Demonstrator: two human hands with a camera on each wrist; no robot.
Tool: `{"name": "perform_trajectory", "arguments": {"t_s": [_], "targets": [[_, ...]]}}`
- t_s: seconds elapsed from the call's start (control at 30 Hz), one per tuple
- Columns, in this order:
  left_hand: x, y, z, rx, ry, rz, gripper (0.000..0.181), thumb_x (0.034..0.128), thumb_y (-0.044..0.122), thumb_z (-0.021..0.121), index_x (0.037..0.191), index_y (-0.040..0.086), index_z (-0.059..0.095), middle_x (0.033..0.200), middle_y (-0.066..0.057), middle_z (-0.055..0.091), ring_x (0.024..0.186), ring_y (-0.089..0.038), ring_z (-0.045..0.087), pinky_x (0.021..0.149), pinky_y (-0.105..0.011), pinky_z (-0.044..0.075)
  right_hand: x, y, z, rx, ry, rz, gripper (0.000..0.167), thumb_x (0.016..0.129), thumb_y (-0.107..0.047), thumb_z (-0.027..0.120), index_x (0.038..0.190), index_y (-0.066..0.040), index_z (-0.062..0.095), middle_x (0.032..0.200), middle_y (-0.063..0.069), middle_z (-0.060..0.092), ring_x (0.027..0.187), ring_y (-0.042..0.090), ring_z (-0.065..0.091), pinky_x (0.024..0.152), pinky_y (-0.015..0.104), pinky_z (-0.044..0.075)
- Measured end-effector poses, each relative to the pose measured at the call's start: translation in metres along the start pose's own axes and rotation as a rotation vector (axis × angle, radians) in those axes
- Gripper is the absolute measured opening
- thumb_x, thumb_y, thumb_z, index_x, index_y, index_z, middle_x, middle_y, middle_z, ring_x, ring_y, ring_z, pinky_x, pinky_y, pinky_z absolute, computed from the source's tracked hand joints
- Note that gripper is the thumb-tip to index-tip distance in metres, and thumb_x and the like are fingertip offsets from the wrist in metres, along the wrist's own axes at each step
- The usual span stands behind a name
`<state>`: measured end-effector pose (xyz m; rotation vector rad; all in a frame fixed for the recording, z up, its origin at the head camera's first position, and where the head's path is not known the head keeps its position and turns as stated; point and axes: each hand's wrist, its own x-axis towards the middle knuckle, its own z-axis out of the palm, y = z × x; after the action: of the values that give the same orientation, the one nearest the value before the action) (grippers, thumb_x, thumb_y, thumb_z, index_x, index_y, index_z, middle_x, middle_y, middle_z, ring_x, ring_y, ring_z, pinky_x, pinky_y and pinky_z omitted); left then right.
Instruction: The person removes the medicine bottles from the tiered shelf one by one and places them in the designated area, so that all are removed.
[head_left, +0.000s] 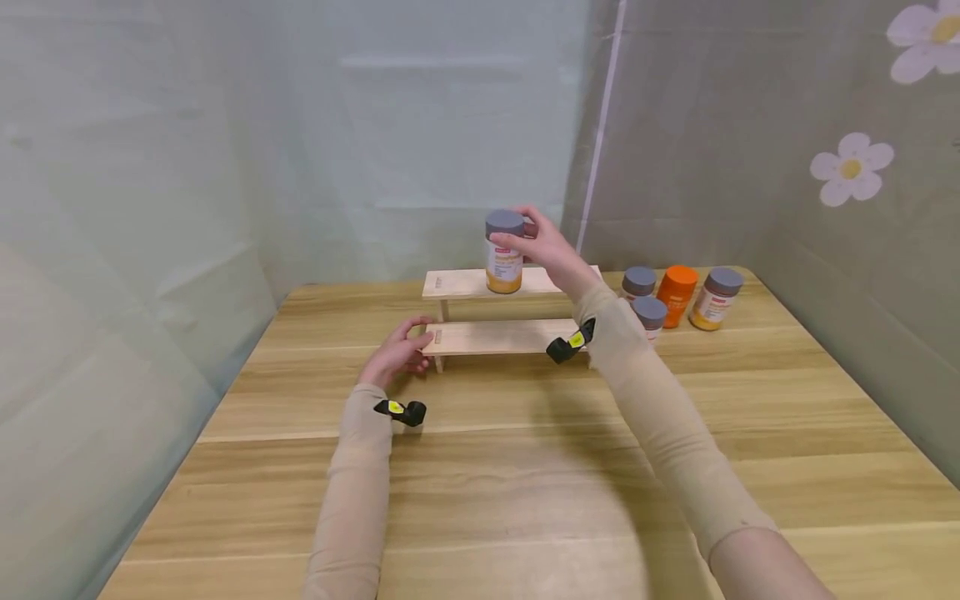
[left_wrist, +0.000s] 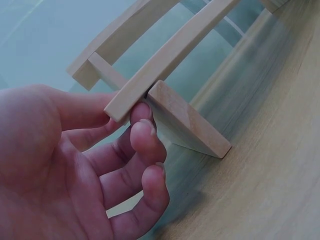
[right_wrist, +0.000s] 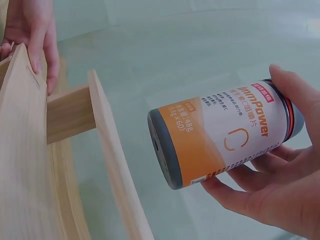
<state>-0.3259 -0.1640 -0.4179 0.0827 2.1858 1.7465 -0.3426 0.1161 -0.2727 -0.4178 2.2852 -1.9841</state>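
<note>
A two-tier wooden rack point(head_left: 502, 336) stands toward the back of the table. My left hand point(head_left: 397, 350) pinches the left end of its lower board point(left_wrist: 165, 55), thumb above and fingertips beneath. In my right hand point(head_left: 551, 250) is a supplement bottle point(head_left: 504, 252) with a grey lid and a white and orange label. The right wrist view shows that bottle point(right_wrist: 215, 132) held near its lid by thumb and fingers, with its base apart from the upper board point(right_wrist: 117, 160). From the head view, the bottle appears over the upper tier, left of its middle.
Right of the rack stand an orange bottle point(head_left: 677, 296), a grey-lidded bottle point(head_left: 716, 300) and two more grey-lidded ones, partly hidden by the right arm point(head_left: 660, 408). Curtains point(head_left: 450, 108) hang behind and beside the wooden table point(head_left: 510, 517).
</note>
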Motion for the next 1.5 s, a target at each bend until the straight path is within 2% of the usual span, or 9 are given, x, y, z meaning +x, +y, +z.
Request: {"name": "perform_trajectory", "arguments": {"t_s": [0.13,0.33,0.5,0.7,0.9,1.27,1.37,1.5], "targets": [[-0.001,0.0,0.0,-0.01,-0.025,0.011,0.048,0.1032,0.025,0.046,0.147,0.015,0.029,0.07,0.005,0.056,0.056,-0.007,0.055,0.057,-0.021,0.048,-0.011,0.005,-0.006,-0.034,0.005,-0.021,0.047,0.092,-0.022,0.065,0.133,-0.016,0.043,0.133,0.014,0.053,0.119,0.026,0.053,0.097,0.045,0.045],[-0.002,0.0,-0.004,-0.038,-0.056,0.019,0.05,0.1038,0.022,0.044,0.149,0.012,0.024,0.066,0.006,0.057,0.054,-0.006,0.055,0.056,-0.02,0.047,-0.029,0.013,-0.017,-0.102,0.008,-0.039,0.049,0.092,-0.024,0.067,0.134,-0.019,0.043,0.131,0.013,0.055,0.119,0.025,0.054,0.104,0.047,0.042],[-0.002,0.0,-0.007,-0.038,-0.065,0.024,0.051,0.1035,0.023,0.045,0.149,0.012,0.024,0.067,0.006,0.058,0.055,-0.005,0.055,0.057,-0.02,0.047,-0.044,0.019,-0.025,-0.057,0.029,-0.065,0.048,0.092,-0.021,0.066,0.134,-0.019,0.044,0.13,0.012,0.055,0.118,0.024,0.054,0.103,0.047,0.043],[-0.005,-0.001,-0.011,-0.02,-0.057,0.021,0.052,0.1039,0.022,0.044,0.15,0.011,0.023,0.07,0.005,0.056,0.057,-0.006,0.055,0.057,-0.021,0.047,-0.058,0.028,-0.035,-0.024,0.094,-0.05,0.049,0.091,-0.024,0.068,0.134,-0.022,0.045,0.128,0.008,0.055,0.113,0.021,0.052,0.101,0.044,0.041],[-0.006,-0.002,-0.014,-0.02,-0.053,0.03,0.052,0.1037,0.021,0.044,0.15,0.011,0.023,0.073,0.004,0.056,0.056,-0.006,0.055,0.057,-0.021,0.048,-0.065,0.036,-0.046,-0.061,0.139,-0.043,0.051,0.09,-0.029,0.068,0.136,-0.024,0.046,0.128,0.006,0.055,0.112,0.021,0.051,0.103,0.044,0.039],[-0.008,0.0,-0.014,-0.021,-0.044,0.018,0.051,0.1032,0.021,0.046,0.149,0.013,0.026,0.073,0.003,0.056,0.057,-0.007,0.056,0.058,-0.023,0.05,-0.078,0.044,-0.073,-0.035,0.184,-0.024,0.052,0.089,-0.037,0.07,0.136,-0.03,0.049,0.136,0.007,0.052,0.122,0.023,0.046,0.114,0.053,0.027],[-0.006,0.0,-0.013,-0.025,-0.048,0.02,0.051,0.1033,0.021,0.045,0.149,0.013,0.025,0.072,0.003,0.057,0.057,-0.006,0.056,0.058,-0.022,0.05,-0.082,0.046,-0.081,-0.023,0.199,-0.022,0.053,0.088,-0.036,0.071,0.136,-0.03,0.05,0.133,0.004,0.054,0.118,0.019,0.048,0.109,0.047,0.032],[-0.006,-0.002,-0.011,-0.031,-0.062,0.025,0.052,0.1034,0.021,0.045,0.15,0.011,0.023,0.07,0.004,0.057,0.056,-0.006,0.055,0.057,-0.022,0.049,-0.089,0.049,-0.092,-0.004,0.239,-0.04,0.051,0.088,-0.031,0.072,0.135,-0.03,0.052,0.121,-0.006,0.059,0.109,0.013,0.052,0.096,0.034,0.038]]}}
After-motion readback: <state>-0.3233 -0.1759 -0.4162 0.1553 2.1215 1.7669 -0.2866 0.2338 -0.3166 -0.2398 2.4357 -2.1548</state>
